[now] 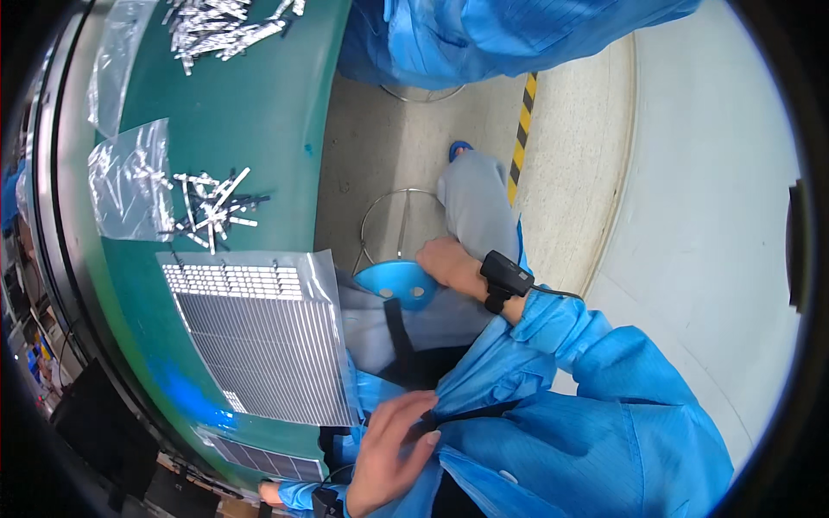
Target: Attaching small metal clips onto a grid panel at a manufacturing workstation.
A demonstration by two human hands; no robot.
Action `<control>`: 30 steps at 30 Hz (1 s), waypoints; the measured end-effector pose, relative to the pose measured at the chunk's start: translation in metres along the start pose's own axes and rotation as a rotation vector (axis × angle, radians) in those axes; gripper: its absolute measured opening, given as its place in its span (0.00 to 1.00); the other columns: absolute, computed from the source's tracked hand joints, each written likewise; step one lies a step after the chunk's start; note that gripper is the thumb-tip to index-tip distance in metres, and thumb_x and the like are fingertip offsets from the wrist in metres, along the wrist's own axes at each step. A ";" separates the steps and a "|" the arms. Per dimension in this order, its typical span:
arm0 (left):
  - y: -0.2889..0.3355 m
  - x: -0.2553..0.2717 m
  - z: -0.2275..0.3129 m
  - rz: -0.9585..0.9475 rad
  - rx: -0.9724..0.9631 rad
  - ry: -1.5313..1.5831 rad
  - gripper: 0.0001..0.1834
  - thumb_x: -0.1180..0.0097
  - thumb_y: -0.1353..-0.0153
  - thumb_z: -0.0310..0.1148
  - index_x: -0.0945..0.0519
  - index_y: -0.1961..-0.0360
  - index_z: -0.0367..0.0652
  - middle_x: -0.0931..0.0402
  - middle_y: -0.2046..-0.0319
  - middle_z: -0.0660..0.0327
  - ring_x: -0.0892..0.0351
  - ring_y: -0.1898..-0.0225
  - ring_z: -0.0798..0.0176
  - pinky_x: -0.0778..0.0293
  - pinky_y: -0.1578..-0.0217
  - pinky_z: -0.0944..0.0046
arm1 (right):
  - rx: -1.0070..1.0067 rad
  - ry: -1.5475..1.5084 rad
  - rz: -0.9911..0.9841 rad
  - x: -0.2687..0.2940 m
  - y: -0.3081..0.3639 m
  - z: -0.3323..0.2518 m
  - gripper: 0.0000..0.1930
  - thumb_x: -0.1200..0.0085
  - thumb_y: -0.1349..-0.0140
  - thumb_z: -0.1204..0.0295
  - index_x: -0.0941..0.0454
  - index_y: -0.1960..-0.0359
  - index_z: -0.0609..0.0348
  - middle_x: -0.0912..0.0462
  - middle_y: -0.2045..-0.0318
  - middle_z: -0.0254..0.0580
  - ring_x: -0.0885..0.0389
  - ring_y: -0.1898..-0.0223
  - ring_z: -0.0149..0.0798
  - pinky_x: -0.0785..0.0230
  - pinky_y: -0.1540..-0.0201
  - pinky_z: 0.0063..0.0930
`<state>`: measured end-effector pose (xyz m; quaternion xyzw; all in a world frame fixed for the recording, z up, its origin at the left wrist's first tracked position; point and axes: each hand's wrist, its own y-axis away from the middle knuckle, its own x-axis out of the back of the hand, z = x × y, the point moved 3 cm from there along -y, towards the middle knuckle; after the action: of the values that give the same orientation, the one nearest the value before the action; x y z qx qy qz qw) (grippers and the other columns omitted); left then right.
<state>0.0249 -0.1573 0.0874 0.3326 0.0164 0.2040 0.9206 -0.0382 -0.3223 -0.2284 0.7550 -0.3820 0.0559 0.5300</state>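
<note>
My left hand [393,453] is in front of my jacket, its thumb apart from loosely bent fingers and nothing visible in it. Beside the blue stool seat [373,278], between my grey-trousered legs, is my right hand [453,264]. Its back faces up and its fingers are mostly hidden; I cannot tell whether it touches the seat. A black device [507,274] is strapped to the right wrist. On the green table to my left lies a sheet with rows of pale strips [250,345] under clear plastic, with a pile of small black-and-white strips [216,207] beyond it.
A clear plastic bag [129,186] lies by the pile; a larger strip pile [220,26] is farther off. A person in blue [518,34] is at the top. Another person's hand [271,493] shows at the lower left. Striped tape [522,138] crosses the floor.
</note>
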 end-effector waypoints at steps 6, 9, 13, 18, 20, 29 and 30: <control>0.000 0.003 0.004 0.065 -0.124 -0.069 0.23 0.34 0.43 0.21 0.20 0.44 0.32 0.22 0.43 0.45 0.22 0.42 0.43 0.28 0.40 0.52 | 0.095 -0.428 0.810 0.090 0.168 0.022 0.12 0.47 0.32 0.72 0.18 0.52 0.62 0.17 0.53 0.50 0.20 0.45 0.53 0.30 0.38 0.44; -0.016 -0.002 -0.002 0.085 -0.241 -0.120 0.22 0.35 0.44 0.21 0.20 0.46 0.32 0.20 0.46 0.45 0.20 0.44 0.42 0.27 0.41 0.52 | -0.238 -1.106 0.819 0.080 0.251 0.077 0.14 0.52 0.26 0.73 0.21 0.45 0.65 0.18 0.50 0.52 0.19 0.44 0.53 0.27 0.38 0.40; -0.030 -0.019 -0.017 0.182 -0.275 -0.099 0.19 0.39 0.42 0.18 0.19 0.47 0.31 0.19 0.48 0.45 0.19 0.46 0.42 0.26 0.43 0.52 | -0.036 -0.891 0.080 0.081 0.285 -0.006 0.17 0.51 0.27 0.73 0.25 0.43 0.73 0.19 0.46 0.61 0.13 0.53 0.51 0.22 0.44 0.38; -0.019 -0.030 -0.021 0.175 -0.383 -0.049 0.19 0.36 0.46 0.19 0.18 0.51 0.32 0.18 0.51 0.46 0.18 0.49 0.44 0.25 0.45 0.53 | -0.325 -0.180 0.224 -0.016 0.215 -0.002 0.18 0.53 0.33 0.77 0.27 0.46 0.81 0.23 0.45 0.74 0.20 0.49 0.70 0.28 0.38 0.48; -0.013 -0.035 -0.023 0.171 -0.411 -0.059 0.19 0.36 0.46 0.19 0.17 0.51 0.33 0.18 0.51 0.46 0.18 0.48 0.44 0.25 0.45 0.53 | -0.348 -0.123 0.289 -0.028 0.198 -0.002 0.19 0.52 0.35 0.74 0.25 0.49 0.80 0.22 0.45 0.74 0.21 0.48 0.70 0.30 0.37 0.46; -0.005 -0.069 0.011 0.117 -0.423 -0.183 0.14 0.45 0.32 0.23 0.20 0.47 0.32 0.20 0.48 0.49 0.21 0.45 0.52 0.30 0.41 0.57 | -0.605 -0.545 0.504 -0.040 0.165 0.011 0.14 0.49 0.35 0.67 0.17 0.58 0.66 0.15 0.55 0.64 0.17 0.50 0.64 0.23 0.50 0.52; -0.016 -0.077 0.003 0.003 -0.429 -0.187 0.14 0.40 0.38 0.21 0.18 0.51 0.30 0.16 0.55 0.46 0.16 0.54 0.44 0.23 0.48 0.56 | -0.546 -0.492 0.663 -0.035 0.178 0.013 0.14 0.47 0.37 0.69 0.17 0.57 0.66 0.15 0.55 0.63 0.17 0.51 0.64 0.24 0.51 0.52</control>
<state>-0.0393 -0.1995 0.0719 0.1467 -0.1133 0.1727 0.9674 -0.1805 -0.3407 -0.1161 0.4174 -0.7160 -0.0606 0.5562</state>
